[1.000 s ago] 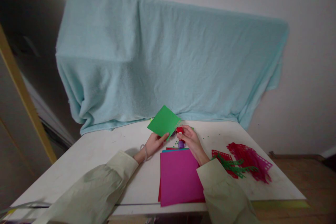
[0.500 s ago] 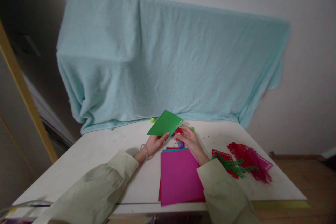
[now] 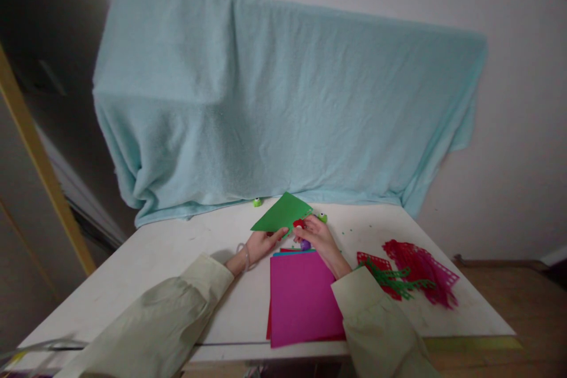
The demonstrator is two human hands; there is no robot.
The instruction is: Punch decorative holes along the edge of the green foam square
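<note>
My left hand (image 3: 262,243) pinches the near edge of a green paper sheet (image 3: 282,212), which lies tilted low over the white table (image 3: 159,260). My right hand (image 3: 319,235) closes around a small red punch (image 3: 299,224) at the sheet's right edge. A small purple punch (image 3: 305,244) sits just below my right hand's fingers, at the top of a stack of magenta paper (image 3: 303,295). Both arms wear pale green sleeves.
Cut red and green paper strips (image 3: 407,274) lie at the right of the table. Two small green punches (image 3: 257,202) (image 3: 322,217) sit near the back. A light blue blanket (image 3: 283,100) hangs behind the table. Green paper dots are scattered near my hands.
The green sheet has tipped down from nearly upright to almost flat. My right hand with the red punch has shifted slightly left along the sheet's edge.
</note>
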